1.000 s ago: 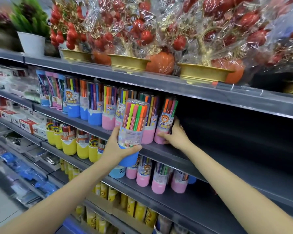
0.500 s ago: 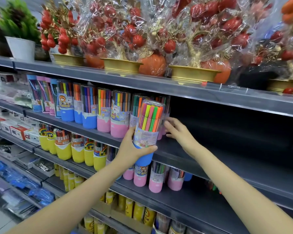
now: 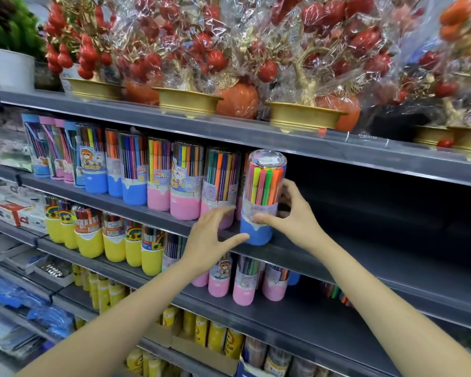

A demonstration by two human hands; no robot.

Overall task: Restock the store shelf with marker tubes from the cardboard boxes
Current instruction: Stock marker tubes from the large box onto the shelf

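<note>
Blue-based tube (image 3: 261, 202) stands upright at the front edge of the shelf (image 3: 365, 257), just right of the pink-based tubes (image 3: 185, 186). Right hand (image 3: 291, 216) wraps it from the right, thumb across the front, fingers curled behind. Left hand (image 3: 211, 235) is spread, fingers straight, thumb tip touching the blue base. Both forearms reach up from below.

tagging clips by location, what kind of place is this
Most likely a stationery or variety shop aisle: long grey shelves carry rows of marker tubes, with wrapped ornament trees on top, and a person is setting a blue-based tube in line.
</note>
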